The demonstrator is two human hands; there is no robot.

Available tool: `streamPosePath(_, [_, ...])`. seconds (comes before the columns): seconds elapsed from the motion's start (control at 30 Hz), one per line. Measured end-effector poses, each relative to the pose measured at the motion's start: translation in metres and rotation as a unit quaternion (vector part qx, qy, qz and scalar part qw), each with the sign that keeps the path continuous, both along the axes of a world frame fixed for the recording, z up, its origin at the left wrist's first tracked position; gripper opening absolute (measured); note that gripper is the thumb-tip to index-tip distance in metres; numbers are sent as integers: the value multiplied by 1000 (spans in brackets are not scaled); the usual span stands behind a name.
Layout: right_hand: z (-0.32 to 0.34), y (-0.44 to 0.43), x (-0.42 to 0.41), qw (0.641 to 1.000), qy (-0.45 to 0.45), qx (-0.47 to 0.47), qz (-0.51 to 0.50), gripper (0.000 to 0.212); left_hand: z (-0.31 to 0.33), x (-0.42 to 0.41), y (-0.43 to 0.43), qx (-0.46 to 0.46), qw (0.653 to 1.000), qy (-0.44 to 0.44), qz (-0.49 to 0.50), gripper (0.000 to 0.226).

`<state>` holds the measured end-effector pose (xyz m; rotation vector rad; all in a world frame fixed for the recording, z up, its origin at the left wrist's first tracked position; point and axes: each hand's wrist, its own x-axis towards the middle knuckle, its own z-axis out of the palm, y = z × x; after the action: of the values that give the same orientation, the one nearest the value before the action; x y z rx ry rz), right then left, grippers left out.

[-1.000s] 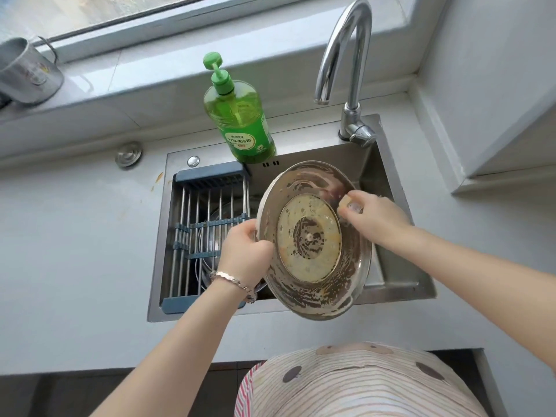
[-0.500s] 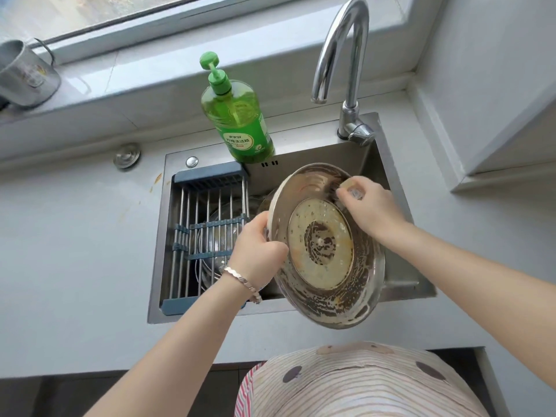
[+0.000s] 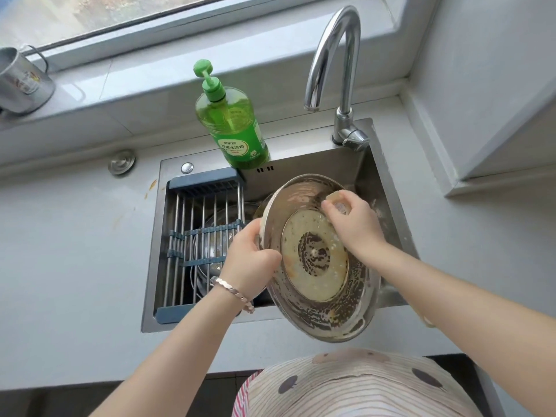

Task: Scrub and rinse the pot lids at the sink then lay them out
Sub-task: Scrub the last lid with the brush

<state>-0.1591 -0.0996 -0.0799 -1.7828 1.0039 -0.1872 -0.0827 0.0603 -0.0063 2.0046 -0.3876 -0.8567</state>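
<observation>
A round steel pot lid (image 3: 319,296) is held tilted over the sink (image 3: 388,188), its soiled underside facing me, with brown specks and a pale inner disc. My left hand (image 3: 249,263) grips the lid's left rim. My right hand (image 3: 352,224) pinches a small pale sponge (image 3: 338,197) and presses it against the upper part of the lid's inside. More steel cookware (image 3: 210,251) lies in the basin under the rack, partly hidden.
A blue-ended wire drain rack (image 3: 201,236) spans the sink's left half. A green dish soap bottle (image 3: 231,121) stands behind it, next to the curved tap (image 3: 337,55). A metal mug (image 3: 21,82) sits on the window ledge. Grey counter surrounds the sink.
The lid has tilted and shifted a little right and toward me. My right hand with the sponge has slid along the upper inside of the lid.
</observation>
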Motion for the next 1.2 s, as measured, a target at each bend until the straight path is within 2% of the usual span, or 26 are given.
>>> streamPosePath(0.1, [6,2,-3,999,-20,-14,26,34,-1,-1,1,3,999,33,-7,41])
streamPosePath(0.17, [2,-8,-12,999,-3,-33,29,23,-3,1,4,4,999,40,2,43])
streamPosePath(0.23, [-6,-14,-29,997,56,-38,35,18,-4,5,5,1,999,38,31,36])
streamPosePath(0.3, [-15,-13,-45,985,149,-15,85,37,-4,8,3,6,998,28,55,20])
streamPosePath(0.33, [-18,-12,-49,975,188,6,115,47,-4,9,1,17,998,17,61,19])
streamPosePath(0.4, [-17,-10,-50,969,210,5,129,50,-5,12,0,35,997,-2,62,31])
streamPosePath(0.5, [11,-18,-36,984,134,-91,76,39,-4,15,-3,33,998,-15,54,18])
streamPosePath(0.6, [48,-25,-13,982,24,-182,48,39,-4,17,-6,38,997,-57,25,19])
streamPosePath(0.73, [64,-13,16,947,-53,-282,146,44,3,15,-12,54,989,-132,-25,22])
streamPosePath(0.8, [62,-10,21,942,-86,-271,178,37,6,18,-11,46,985,-163,-22,25])
streamPosePath(0.87, [59,-18,17,957,-110,-204,173,28,7,22,-6,30,984,-174,-2,27])
streamPosePath(0.93, [48,-28,6,970,-101,-150,162,25,7,23,0,25,984,-173,23,26])
streamPosePath(1.0, [38,-36,-7,979,-57,-134,146,22,7,21,5,25,982,-183,40,23])
streamPosePath(1.1, [35,-33,-13,981,-28,-148,125,23,5,16,6,21,977,-211,28,25])
streamPosePath(1.2, [49,-17,-2,961,-84,-222,143,24,3,13,0,37,969,-244,-22,27])
